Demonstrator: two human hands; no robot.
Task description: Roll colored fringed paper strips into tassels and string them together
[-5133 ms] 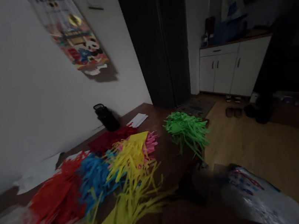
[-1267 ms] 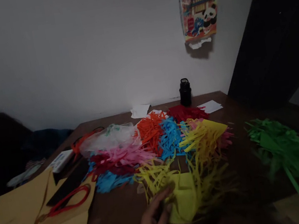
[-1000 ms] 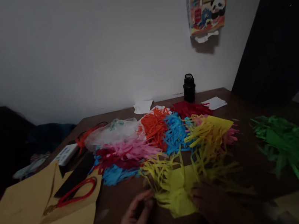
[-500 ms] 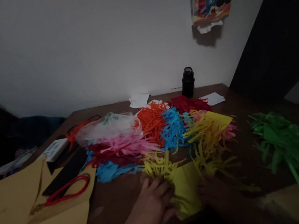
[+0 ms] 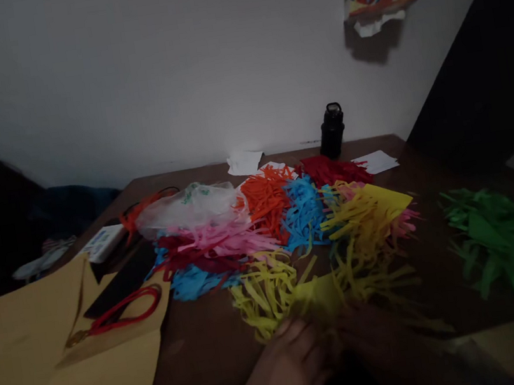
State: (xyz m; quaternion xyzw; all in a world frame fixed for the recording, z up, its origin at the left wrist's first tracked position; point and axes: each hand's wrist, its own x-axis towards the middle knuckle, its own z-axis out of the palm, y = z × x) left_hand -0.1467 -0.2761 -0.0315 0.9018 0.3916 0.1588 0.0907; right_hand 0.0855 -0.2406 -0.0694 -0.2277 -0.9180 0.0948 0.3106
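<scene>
A sheet of yellow fringed paper (image 5: 318, 293) lies at the near side of the brown table, its cut strips spread to both sides. My left hand (image 5: 294, 357) is at its near left edge, with bent fingers pressed together on the paper. Opposite it, my right hand (image 5: 369, 333) touches the paper's near right edge; deep shadow hides most of its fingers. Just beyond lies another yellow fringed piece (image 5: 368, 208). Blue strips (image 5: 303, 211), orange strips (image 5: 267, 197) and pink strips (image 5: 230, 238) form a heap behind the hands.
Brown paper (image 5: 121, 380) lies at the left, bearing a red cord loop (image 5: 129, 307) and a black strip (image 5: 118, 281). A clear plastic bag (image 5: 192, 208) rests on the heap. Green fringe (image 5: 511, 244) is at the right. A black bottle (image 5: 332, 133) stands by the wall.
Both hands have drawn closer together at the paper's near edge, and less of its plain middle shows. The left strips have spread toward me. My view has tilted down and shifted slightly left.
</scene>
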